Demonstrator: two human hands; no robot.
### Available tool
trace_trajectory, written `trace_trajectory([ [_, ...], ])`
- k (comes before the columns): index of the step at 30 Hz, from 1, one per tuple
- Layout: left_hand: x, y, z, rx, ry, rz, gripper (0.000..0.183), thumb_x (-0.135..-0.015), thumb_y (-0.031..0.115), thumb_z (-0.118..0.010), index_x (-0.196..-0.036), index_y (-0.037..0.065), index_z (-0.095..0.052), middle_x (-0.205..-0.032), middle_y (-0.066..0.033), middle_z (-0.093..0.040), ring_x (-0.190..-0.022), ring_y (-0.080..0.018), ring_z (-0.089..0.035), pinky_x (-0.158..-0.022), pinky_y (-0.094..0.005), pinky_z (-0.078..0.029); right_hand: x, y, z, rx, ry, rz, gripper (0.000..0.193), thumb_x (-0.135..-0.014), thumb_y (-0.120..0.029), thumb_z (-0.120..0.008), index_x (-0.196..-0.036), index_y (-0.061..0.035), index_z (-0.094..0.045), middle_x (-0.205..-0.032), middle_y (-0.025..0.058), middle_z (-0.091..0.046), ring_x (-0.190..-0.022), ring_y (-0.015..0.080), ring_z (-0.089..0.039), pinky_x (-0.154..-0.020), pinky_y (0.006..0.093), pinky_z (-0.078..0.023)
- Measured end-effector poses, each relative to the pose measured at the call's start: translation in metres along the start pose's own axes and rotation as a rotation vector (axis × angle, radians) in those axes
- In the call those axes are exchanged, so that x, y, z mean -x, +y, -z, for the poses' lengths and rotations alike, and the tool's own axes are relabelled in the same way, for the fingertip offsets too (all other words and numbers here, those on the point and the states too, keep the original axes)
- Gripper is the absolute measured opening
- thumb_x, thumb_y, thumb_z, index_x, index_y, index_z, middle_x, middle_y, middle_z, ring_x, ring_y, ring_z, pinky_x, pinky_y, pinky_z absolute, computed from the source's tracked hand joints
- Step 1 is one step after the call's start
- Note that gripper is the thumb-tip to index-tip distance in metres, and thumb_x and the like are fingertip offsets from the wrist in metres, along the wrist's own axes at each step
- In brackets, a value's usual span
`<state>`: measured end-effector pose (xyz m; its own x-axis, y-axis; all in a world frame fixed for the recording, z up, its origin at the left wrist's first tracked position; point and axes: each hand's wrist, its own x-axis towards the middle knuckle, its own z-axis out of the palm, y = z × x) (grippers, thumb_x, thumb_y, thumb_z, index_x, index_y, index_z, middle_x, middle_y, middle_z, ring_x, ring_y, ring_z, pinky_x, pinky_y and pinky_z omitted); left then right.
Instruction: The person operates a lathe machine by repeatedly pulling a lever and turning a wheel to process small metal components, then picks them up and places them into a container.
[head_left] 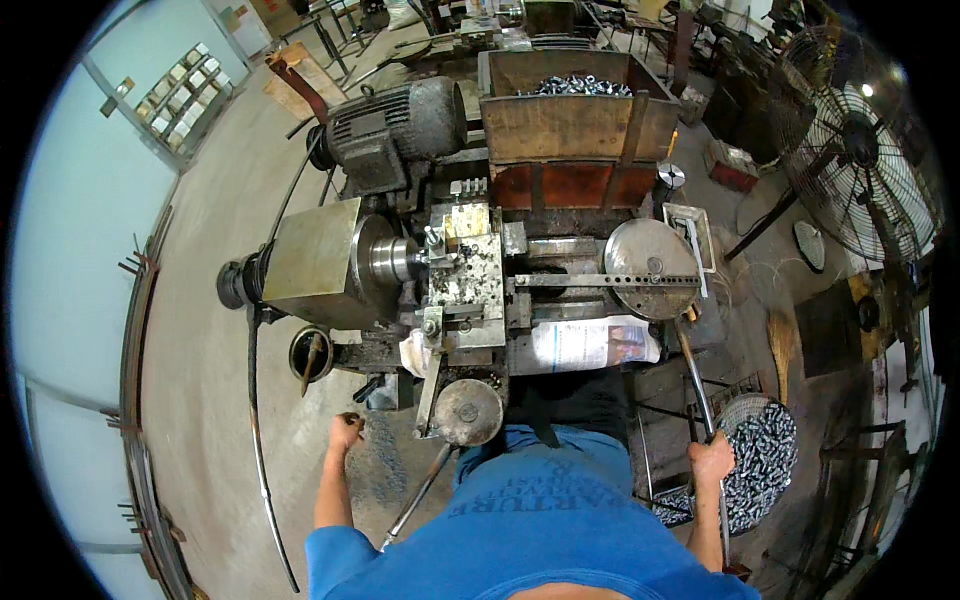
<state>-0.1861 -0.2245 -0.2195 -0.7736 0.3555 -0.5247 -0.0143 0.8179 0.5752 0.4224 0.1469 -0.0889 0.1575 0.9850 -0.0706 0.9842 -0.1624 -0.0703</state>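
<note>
The right hand (712,458) had its fingers closed round a smooth metal lever (697,385) beside the grimy lathe (465,285); the left hand (346,431) was curled, contents unclear. Lettering crossed the blue shirt (540,515).

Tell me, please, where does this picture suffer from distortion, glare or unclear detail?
Head view: fisheye distortion bends the long dark bars at left, inside black corners; head view: the metal spindle shows bright glints, and the white printed sheet looks nearly washed out toward its left end; head view: the left hand appears too small to tell whether it holds anything.
</note>
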Motion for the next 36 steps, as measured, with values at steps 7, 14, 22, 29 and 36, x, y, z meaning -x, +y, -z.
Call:
trace_trajectory([
  [7,-0.011,0.064,0.012,-0.567,0.192,-0.206,0.046,-0.075,0.024,-0.064,-0.116,0.004,-0.054,-0.096,-0.018,-0.063,-0.09,-0.0313,-0.061,-0.077,-0.0393,-0.048,-0.069,0.042,-0.013,0.19,0.09,0.108,0.041,-0.065,-0.036,-0.061,-0.095,-0.0078,-0.062,-0.078,0.0168,-0.062,-0.071,0.0334,-0.061,-0.062,0.0442,-0.048],
  [14,-0.058,0.032,-0.048,-0.707,0.306,-0.287,0.041,-0.075,0.037,-0.062,-0.096,0.002,-0.059,-0.087,-0.0207,-0.063,-0.08,-0.0351,-0.062,-0.069,-0.0438,-0.05,-0.241,0.05,-0.012,0.309,0.236,0.089,0.035,-0.065,-0.024,-0.058,-0.097,-0.0111,-0.062,-0.1,0.0106,-0.061,-0.096,0.0292,-0.056,-0.084,0.0434,-0.043],
  [22,-0.06,0.016,-0.042,-0.824,0.206,-0.305,0.034,-0.075,0.035,-0.061,-0.094,0.007,-0.058,-0.086,-0.0175,-0.064,-0.083,-0.0344,-0.062,-0.071,-0.043,-0.051,-0.266,0.008,-0.002,0.265,0.261,0.152,0.044,-0.069,-0.021,-0.052,-0.11,-0.0057,-0.055,-0.114,0.017,-0.054,-0.11,0.0325,-0.048,-0.098,0.0455,-0.031],
  [29,-0.044,0.006,-0.049,-0.481,0.183,-0.144,0.037,-0.076,0.034,-0.063,-0.1,0.006,-0.06,-0.089,-0.0195,-0.064,-0.085,-0.0305,-0.063,-0.071,-0.0416,-0.05,-0.185,-0.086,0.018,-0.343,0.426,0.607,0.062,-0.056,-0.011,-0.063,-0.116,-0.0009,-0.052,-0.122,0.0187,-0.049,-0.118,0.0344,-0.041,-0.1,0.0404,-0.032],
  [36,0.017,0.097,0.086,-0.013,0.085,-0.311,0.034,-0.08,0.013,-0.061,-0.108,-0.005,-0.055,-0.076,-0.0139,-0.063,-0.064,-0.0159,-0.062,-0.058,-0.03,-0.047,-0.035,-0.33,0.115,-0.747,0.143,1.518,0.049,-0.051,-0.016,-0.066,-0.097,-0.0013,-0.061,-0.106,0.0166,-0.058,-0.104,0.0331,-0.052,-0.091,0.0408,-0.041],
])
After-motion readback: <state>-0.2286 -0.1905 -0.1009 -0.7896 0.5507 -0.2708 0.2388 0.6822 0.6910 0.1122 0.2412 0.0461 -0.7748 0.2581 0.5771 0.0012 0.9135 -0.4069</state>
